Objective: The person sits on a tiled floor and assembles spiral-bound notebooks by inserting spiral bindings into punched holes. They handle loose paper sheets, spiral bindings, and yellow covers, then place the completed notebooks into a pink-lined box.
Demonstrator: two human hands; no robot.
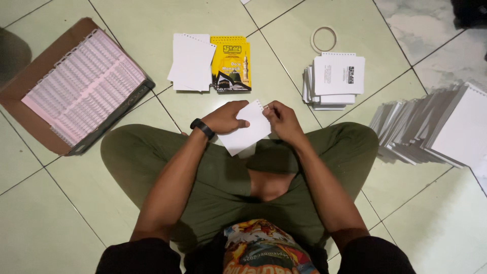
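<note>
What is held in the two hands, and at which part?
A white punched booklet: left hand on its left side, right hand at its top right corner.

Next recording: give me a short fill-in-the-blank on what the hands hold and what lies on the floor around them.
1. Both the left hand and the right hand hold one small ____ booklet.
2. The booklet with the yellow cover lies to the ____ of the white sheets.
3. The tape ring lies flat on the ____ floor.
4. The cardboard box holds rows of ____ binding combs.

Missing words: white; right; tiled; pink
</note>
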